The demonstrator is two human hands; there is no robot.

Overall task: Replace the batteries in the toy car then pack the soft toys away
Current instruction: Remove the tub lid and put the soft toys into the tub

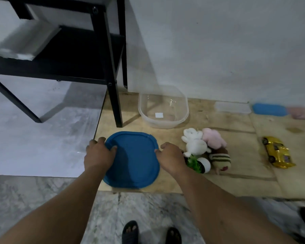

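A blue plastic lid [133, 161] lies flat on the brown cardboard floor cover. My left hand [99, 154] grips its left edge and my right hand [171, 157] grips its right edge. Behind the lid stands a clear open tub [163, 120] with nothing in it but a white label. To the right of my right hand lies a heap of soft toys: a white one [194, 143], a pink one [214, 139], a striped brown one [220, 160] and a green and white one [199, 164]. A yellow toy car [277, 152] lies further right.
A black metal table [113, 76] with a lower shelf stands at the left; its leg is beside the tub. Along the wall at the right lie a small clear box [232, 107], another blue lid [268, 110] and something pink [299, 112]. My sandalled feet [130, 231] stand on marble floor.
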